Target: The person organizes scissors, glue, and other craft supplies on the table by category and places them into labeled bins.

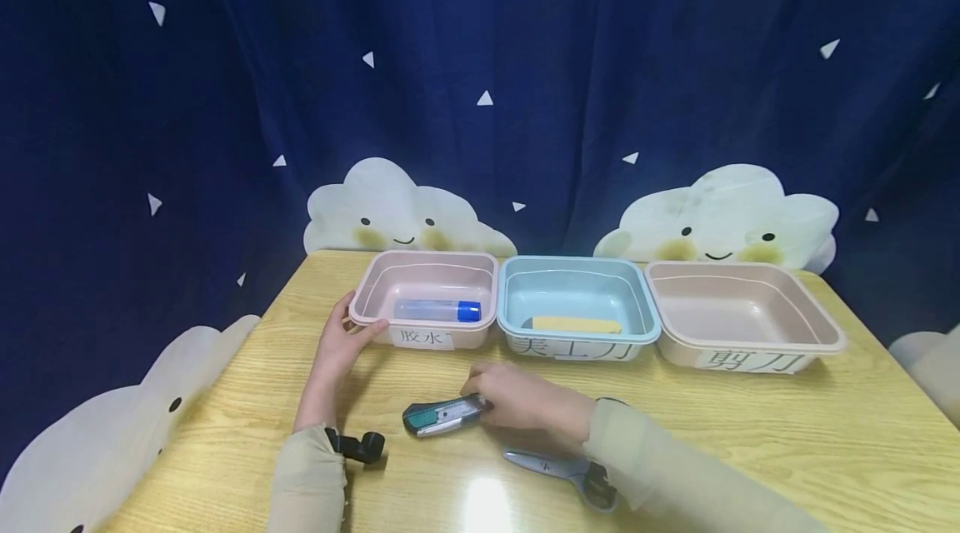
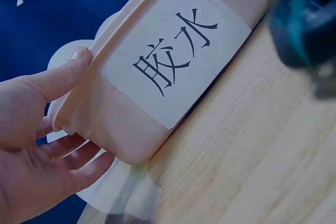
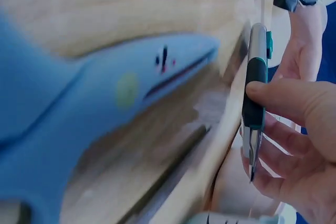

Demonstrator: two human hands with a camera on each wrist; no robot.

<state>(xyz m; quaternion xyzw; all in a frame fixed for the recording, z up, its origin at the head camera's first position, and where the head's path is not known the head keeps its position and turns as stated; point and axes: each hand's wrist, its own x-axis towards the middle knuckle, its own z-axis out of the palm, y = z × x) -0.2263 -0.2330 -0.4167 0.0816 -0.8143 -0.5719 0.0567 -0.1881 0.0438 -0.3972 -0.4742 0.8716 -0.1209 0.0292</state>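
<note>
My right hand [image 1: 512,396] pinches a green-and-black utility knife [image 1: 444,416] between thumb and fingers, above the table in front of the bins. In the right wrist view the knife [image 3: 255,90] stands nearly upright in the picture. My left hand [image 1: 342,341] grips the front left corner of a pink bin [image 1: 474,338], thumb over the rim and fingers around the outer wall, as the left wrist view shows. Inside that bin lies a clear glue tube [image 1: 435,311] with a blue cap. Scissors [image 1: 551,465] with grey-blue blades lie below my right wrist, partly hidden by the sleeve.
A light blue bin [image 1: 652,325] holding a yellow utility knife [image 1: 576,324] stands in the middle of the row. At the right is a beige-pink bin [image 1: 832,337]. Each bin has a paper label in front. A dark blue curtain [image 1: 480,33] hangs behind the wooden table [image 1: 420,483].
</note>
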